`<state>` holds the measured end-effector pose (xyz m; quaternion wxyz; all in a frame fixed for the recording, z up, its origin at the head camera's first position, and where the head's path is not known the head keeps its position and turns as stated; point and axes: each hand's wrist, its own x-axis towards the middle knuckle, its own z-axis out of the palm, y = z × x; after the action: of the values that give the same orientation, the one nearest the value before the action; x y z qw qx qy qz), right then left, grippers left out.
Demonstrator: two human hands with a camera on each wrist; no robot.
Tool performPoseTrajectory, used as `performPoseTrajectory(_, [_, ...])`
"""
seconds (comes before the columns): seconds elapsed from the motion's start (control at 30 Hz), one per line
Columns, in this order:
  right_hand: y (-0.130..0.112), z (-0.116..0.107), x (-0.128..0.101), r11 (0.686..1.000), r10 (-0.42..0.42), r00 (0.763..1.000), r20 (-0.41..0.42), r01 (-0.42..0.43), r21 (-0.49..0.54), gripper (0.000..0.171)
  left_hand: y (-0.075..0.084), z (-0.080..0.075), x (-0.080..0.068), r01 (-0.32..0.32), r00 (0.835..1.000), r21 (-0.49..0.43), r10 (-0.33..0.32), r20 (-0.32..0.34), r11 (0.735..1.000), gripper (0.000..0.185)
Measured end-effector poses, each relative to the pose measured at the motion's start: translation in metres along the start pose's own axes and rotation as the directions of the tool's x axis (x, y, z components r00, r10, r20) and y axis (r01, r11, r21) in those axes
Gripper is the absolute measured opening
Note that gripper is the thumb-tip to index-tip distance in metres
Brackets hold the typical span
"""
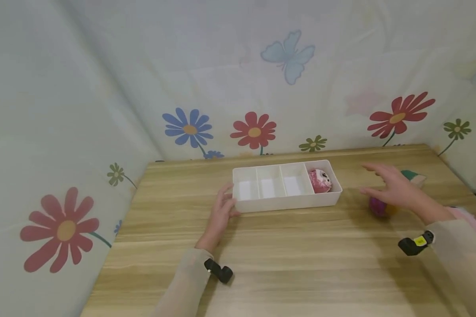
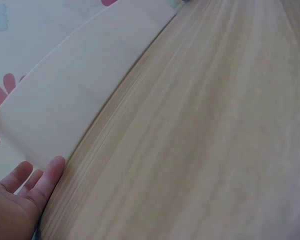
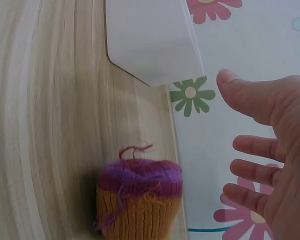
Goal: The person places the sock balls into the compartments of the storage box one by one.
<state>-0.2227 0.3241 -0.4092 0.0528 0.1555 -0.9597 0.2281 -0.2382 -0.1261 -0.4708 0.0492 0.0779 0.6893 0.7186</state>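
A long white box (image 1: 287, 203) with several compartments lies on the table. In its rightmost compartment sits a red-and-white ball-shaped toy (image 1: 321, 181) with a dark eye. My left hand (image 1: 220, 212) rests at the box's left end, its relaxed fingers against the end wall and its thumb near the lower front corner. To the right of the box, my right hand (image 1: 398, 190) hovers with thumb and fingers spread, nothing between them. Below it is a purple-and-orange ribbed knitted thing (image 3: 140, 200) with loose yarn ends, partly covered by the hand in the head view.
A green-and-beige object (image 1: 414, 177) lies beyond the right hand. Something pink (image 1: 466, 219) shows partly behind the right forearm. Flower-printed cloth (image 1: 230, 79) hangs along the back and sides of the wooden table (image 1: 301, 259).
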Motion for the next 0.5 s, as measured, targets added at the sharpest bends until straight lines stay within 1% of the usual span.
performPoseTrajectory(0.23, [0.01, 0.001, -0.012, 1.0, -0.014, 0.999, -0.034, 0.014, -0.005, 0.07, 0.0, 0.002, -0.001, -0.007, 1.0, -0.001, 0.007, -0.003, 1.0, 0.048])
performPoseTrajectory(0.33, [0.013, 0.001, -0.016, 1.0, -0.005, 1.0, -0.027, 0.005, -0.013, 0.071, 0.001, 0.002, -0.001, -0.003, 1.0, 0.002, 0.003, -0.005, 1.0, 0.048])
performPoseTrajectory(0.5, [0.018, 0.003, -0.025, 0.999, 0.037, 0.999, 0.004, -0.036, -0.025, 0.075, 0.002, 0.002, -0.001, 0.013, 1.0, 0.006, -0.012, -0.008, 1.0, 0.048])
